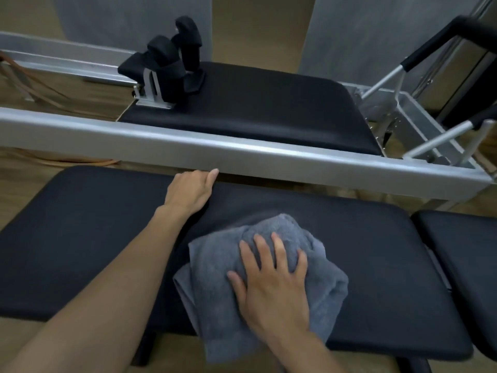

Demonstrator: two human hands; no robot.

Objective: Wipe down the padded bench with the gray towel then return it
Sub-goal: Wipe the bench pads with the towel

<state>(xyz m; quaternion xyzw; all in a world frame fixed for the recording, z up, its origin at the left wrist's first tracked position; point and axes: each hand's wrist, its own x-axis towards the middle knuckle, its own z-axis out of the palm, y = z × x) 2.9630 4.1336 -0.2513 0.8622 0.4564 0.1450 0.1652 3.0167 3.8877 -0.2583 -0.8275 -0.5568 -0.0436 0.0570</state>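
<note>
Gray towel (212,267) sits bunched on the black bench (80,238), right of centre, with one fold hanging over the near edge. Right hand (271,286) is flat on top of it, fingers straight and spread, pressing down, not gripping. Left hand (188,192) rests on the bench's far edge, one digit straight; the others drop behind the edge, so can't tell if they curl round it. Silver rail (188,149) runs just beyond. Black carriage pad (255,109) with shoulder rests (166,63) is behind the rail. Second pad (462,251) is just right of the bench.
</note>
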